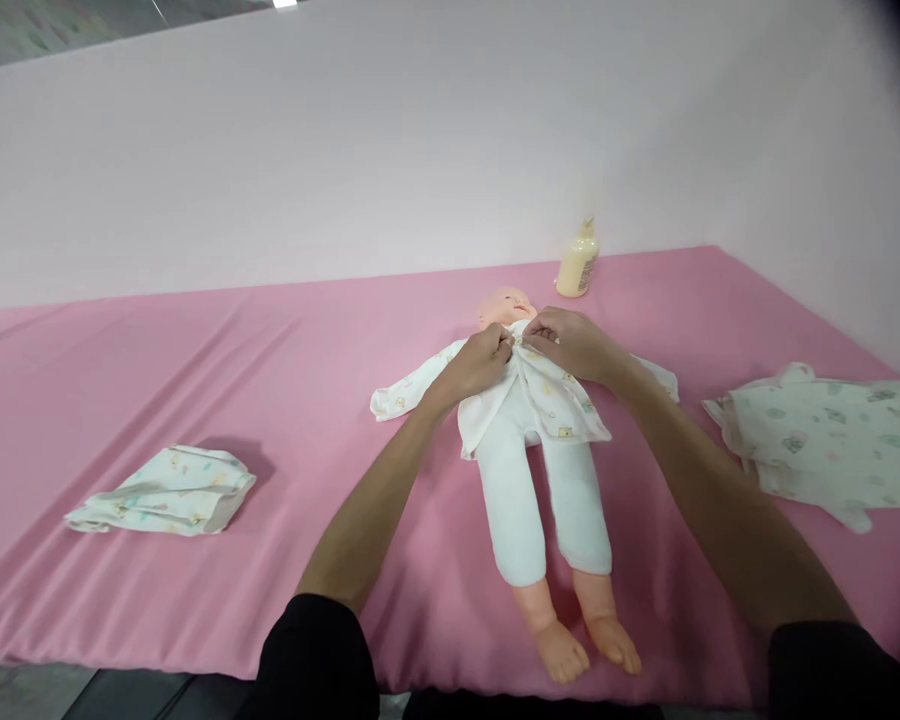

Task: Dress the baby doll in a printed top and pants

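Observation:
A baby doll [511, 302] lies on its back with its head away from me and its bare feet towards me. It wears white trousers [511, 500] and a white printed jacket [487, 415], whose sleeves spread out to both sides. Just below the doll's chin, my left hand [486, 360] pinches one side of the jacket's collar. My right hand [566, 340] is closed on the other side, almost touching the left. The front edges meet between my fingers and part lower down. Whatever fastener is there is too small to make out.
A pump bottle [577, 262] of pale yellow liquid stands behind the doll, near the white wall [345, 150]. Folded printed cloth [176, 490] lies at the left, and a larger printed garment [840, 435] at the right. Everything rests on a wrinkled pink sheet [307, 420].

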Available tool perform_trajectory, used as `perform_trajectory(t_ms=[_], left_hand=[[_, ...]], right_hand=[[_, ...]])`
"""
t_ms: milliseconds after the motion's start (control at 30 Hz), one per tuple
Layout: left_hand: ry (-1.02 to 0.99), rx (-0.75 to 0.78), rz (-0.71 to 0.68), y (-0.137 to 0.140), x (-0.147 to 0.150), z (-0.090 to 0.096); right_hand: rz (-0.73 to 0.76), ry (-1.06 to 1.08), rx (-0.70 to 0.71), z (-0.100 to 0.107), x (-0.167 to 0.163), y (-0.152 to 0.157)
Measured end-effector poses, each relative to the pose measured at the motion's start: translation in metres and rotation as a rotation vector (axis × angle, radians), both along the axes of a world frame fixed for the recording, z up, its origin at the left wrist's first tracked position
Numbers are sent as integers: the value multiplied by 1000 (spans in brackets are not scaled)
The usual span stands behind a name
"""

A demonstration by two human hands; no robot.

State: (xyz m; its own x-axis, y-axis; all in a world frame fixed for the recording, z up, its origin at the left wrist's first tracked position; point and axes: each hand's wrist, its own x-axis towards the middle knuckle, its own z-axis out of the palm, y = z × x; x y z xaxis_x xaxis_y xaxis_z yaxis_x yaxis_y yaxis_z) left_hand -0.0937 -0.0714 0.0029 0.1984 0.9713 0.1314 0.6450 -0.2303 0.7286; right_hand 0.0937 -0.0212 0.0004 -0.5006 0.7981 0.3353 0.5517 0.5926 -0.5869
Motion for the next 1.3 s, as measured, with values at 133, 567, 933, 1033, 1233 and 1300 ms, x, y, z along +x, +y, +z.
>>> perform_trajectory(t_ms=[133,567,933,1033,1233,1300], left_hand=[[-30,2,45,0,2,-3],[-382,-144,33,6,3,-8],[-358,-85,51,11,2,-13],[-342,-72,48,11,2,-13],[-212,-67,96,7,3,-7],[-189,-92,86,3,3,-3]], right_hand=[[-77,0,-27,10,-3,-12],[-51,-201,168,12,-13,-27],[-50,-260,30,16,-14,-32],[-37,-227,-70,19,-13,-31],[-164,-200,-136,23,-14,-38],[-195,-214,-138,23,-16,-43]])
